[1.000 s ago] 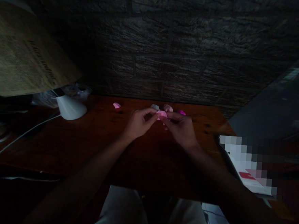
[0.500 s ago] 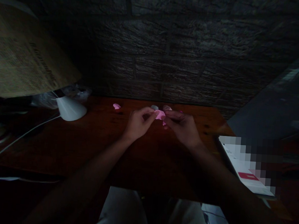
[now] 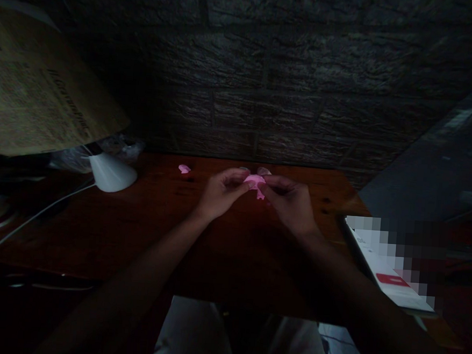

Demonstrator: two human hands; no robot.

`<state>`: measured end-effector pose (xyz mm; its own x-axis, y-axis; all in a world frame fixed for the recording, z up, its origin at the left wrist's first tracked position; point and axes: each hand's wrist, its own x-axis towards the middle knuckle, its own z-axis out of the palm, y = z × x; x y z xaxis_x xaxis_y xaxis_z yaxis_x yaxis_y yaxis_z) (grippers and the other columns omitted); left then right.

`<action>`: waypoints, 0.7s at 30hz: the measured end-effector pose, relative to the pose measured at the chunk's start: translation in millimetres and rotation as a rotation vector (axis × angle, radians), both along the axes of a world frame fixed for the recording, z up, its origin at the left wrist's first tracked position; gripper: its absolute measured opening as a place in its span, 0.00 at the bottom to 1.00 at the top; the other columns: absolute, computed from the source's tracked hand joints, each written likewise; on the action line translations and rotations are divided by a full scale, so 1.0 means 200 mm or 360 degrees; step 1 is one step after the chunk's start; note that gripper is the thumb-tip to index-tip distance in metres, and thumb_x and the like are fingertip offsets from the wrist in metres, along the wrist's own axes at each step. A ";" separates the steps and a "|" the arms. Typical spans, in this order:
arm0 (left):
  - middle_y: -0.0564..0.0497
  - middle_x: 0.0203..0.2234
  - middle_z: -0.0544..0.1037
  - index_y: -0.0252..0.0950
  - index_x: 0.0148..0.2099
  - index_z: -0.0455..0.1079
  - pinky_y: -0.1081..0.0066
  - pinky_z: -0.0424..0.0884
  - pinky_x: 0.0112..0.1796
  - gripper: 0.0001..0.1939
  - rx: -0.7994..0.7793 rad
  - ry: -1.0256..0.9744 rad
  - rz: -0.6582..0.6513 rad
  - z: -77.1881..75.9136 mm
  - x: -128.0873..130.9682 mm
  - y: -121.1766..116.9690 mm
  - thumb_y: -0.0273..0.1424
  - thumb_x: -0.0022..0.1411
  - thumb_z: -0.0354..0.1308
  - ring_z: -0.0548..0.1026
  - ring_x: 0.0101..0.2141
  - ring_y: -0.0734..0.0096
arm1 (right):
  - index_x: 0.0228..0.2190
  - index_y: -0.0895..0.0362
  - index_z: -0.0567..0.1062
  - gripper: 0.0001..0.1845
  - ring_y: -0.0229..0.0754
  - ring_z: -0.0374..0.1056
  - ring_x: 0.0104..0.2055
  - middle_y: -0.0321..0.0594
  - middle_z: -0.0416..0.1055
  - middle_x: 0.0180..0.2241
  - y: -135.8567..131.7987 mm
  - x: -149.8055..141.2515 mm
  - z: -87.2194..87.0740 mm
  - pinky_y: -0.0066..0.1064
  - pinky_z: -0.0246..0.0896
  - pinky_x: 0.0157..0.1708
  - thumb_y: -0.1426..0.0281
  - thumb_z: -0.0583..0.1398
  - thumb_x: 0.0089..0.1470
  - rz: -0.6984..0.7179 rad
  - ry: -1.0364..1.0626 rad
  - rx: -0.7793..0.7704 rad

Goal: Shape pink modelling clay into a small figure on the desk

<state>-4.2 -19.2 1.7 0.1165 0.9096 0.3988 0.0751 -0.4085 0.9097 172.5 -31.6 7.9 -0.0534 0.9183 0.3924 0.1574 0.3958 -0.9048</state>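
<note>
1. In the middle of the frame you have a pink piece, matte and soft-looking, with a rounded upper edge; a notched pink bit shows just below it, and you cannot tell whether the two are joined.
2. Your table is reddish-brown wood with dark knots at centre right, backed by a rough, block-patterned wall across the top.
3. A small, irregular pink lump lies left of centre; two pale pieces are partly hidden behind your fingers.
4. At the left you have a smooth white cone under a tan, printed panel, beside crinkled clear plastic.
5. Your left hand is nearly closed, thumb and fingers pinching the piece's left side.
6. Your right hand pinches its right side, fingers curled; the two hands nearly meet.
</note>
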 end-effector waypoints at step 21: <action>0.46 0.41 0.85 0.38 0.44 0.80 0.64 0.77 0.46 0.10 0.0319 0.0407 0.0076 0.03 -0.01 -0.03 0.33 0.60 0.67 0.82 0.41 0.63 | 0.37 0.54 0.83 0.11 0.47 0.79 0.41 0.42 0.83 0.40 0.02 0.00 -0.03 0.43 0.74 0.47 0.67 0.68 0.49 -0.0018 -0.0004 -0.0021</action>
